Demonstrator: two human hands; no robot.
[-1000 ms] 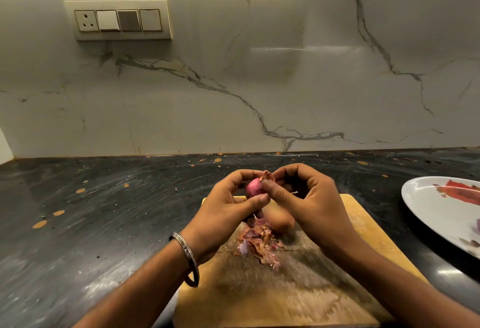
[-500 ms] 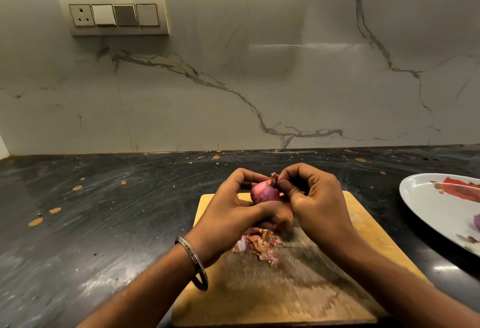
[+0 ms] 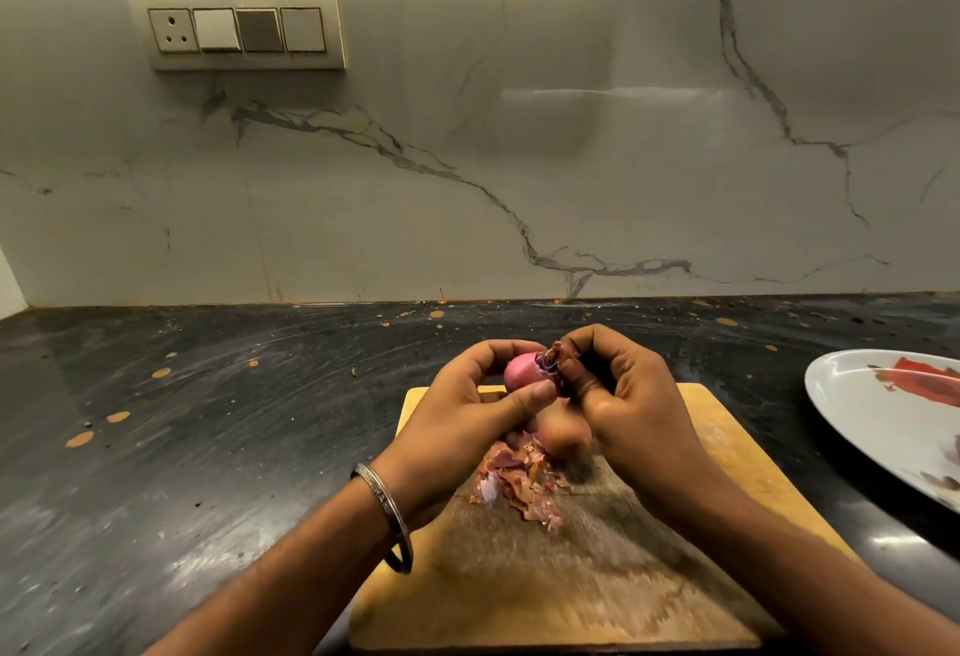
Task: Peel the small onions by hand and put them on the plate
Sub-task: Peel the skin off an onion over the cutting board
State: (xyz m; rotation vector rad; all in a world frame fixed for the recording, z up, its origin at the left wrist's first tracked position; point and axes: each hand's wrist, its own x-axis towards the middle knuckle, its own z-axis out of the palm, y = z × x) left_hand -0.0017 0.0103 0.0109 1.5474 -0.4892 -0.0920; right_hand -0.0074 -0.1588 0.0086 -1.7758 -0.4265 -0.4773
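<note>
Pale marble-look wall panel with grey veins (image 3: pixel 519 161) across the whole upper half; below it, dark polished stone countertop flecked with orange spots (image 3: pixel 208 421). On the countertop, a worn rectangular wooden chopping board (image 3: pixel 545 577), long axis running away from the viewer. At far right, partly cut by the frame edge, a white oval plate with a red printed pattern (image 3: pixel 852 406), apart from the board; a small purple piece just visible on it at the frame edge, too cropped to identify. High on the wall at left, a cream switch plate with one three-pin socket and three rocker switches (image 3: pixel 236 29); no legible writing or brand anywhere.

Above the far end of the board, raised off the wood: left hand (image 3: pixel 457 416), silver metal bangle (image 3: pixel 387 520) on its wrist, fingers curled over and thumb pressed under a small pink-purple onion (image 3: pixel 522 372). Onion's long axis lying roughly level, left to right, its tip end toward the right hand. Right hand (image 3: pixel 628 406) closed, fingertips pinching a strip of dry reddish-purple skin (image 3: pixel 553 359) at that right end of the onion. Smooth peeled surface showing on the onion's left part.

On the board beneath the hands, a small heap of torn pink and brown onion skins (image 3: pixel 519 484).
</note>
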